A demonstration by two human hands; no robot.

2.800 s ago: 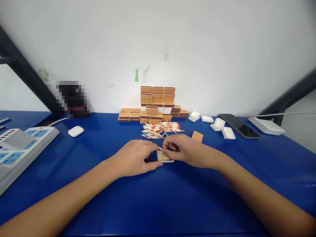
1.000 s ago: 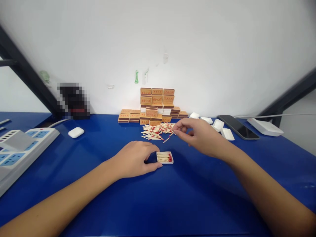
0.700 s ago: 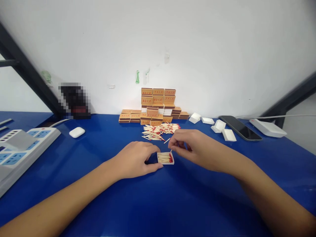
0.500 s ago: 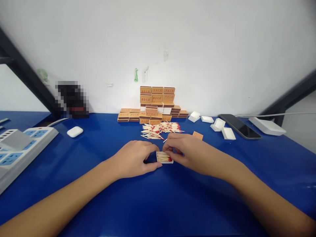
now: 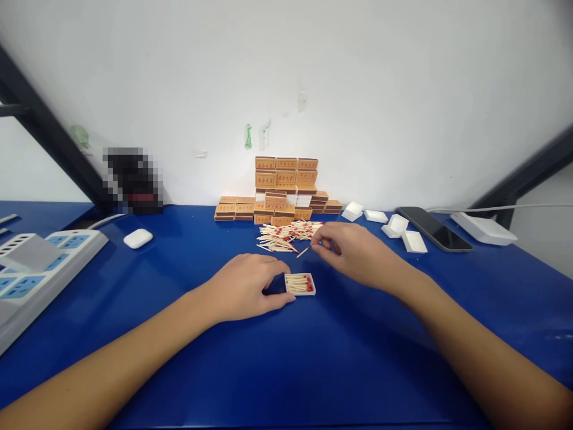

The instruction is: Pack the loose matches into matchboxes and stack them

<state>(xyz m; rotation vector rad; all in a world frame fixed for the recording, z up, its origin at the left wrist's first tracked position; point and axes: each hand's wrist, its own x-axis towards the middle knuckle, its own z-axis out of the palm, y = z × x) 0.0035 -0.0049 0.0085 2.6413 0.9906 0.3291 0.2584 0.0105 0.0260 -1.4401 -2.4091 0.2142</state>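
My left hand (image 5: 250,286) rests on the blue table, thumb and forefinger gripping the left end of a small white matchbox tray (image 5: 301,293). Wooden matches (image 5: 299,283) lie side by side in the tray, red heads to the right. Up and to the right of it is my right hand (image 5: 351,251), its thumb and fingertips pinched together. The tips are close to the end of a single loose match (image 5: 303,252) on the table; whether they hold it or anything else cannot be made out. Just behind spreads a pile of red-headed matches (image 5: 286,236), partly covered by my right hand.
Orange matchboxes (image 5: 285,178) are stacked against the wall. Several white empty trays (image 5: 414,241) lie at the right, near a black phone (image 5: 434,229) and a white box (image 5: 483,229). At the left are a white earphone case (image 5: 138,239) and a power strip (image 5: 71,257).
My right hand has moved from the tray up and right, to the near edge of the match pile, uncovering the tray's matches. It now hides the orange matchbox sleeve. My left hand keeps its grip.
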